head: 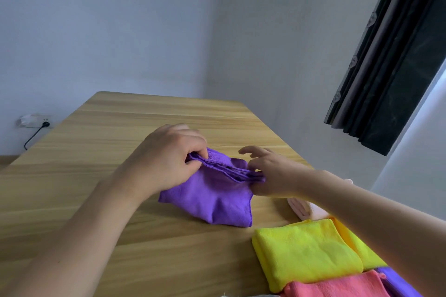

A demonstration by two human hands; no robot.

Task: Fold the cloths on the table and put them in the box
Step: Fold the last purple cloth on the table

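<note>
A purple cloth (212, 198) lies partly folded on the wooden table (144, 123), its upper edges gathered and lifted. My left hand (166, 157) pinches the gathered edges at their left end. My right hand (270, 173) pinches the same edges at their right end between thumb and forefinger, the other fingers spread. A folded yellow cloth (306, 251) lies at the lower right, with a pink cloth (337, 284) in front of it and another purple cloth (395, 282) at its right. A pale pink cloth (301, 207) shows under my right forearm. No box is in view.
The table reaches to a white wall, where a socket with a black plug (44, 124) sits at the left. A dark curtain (386, 60) hangs at the upper right beside a window. The table's right edge runs close to the stacked cloths.
</note>
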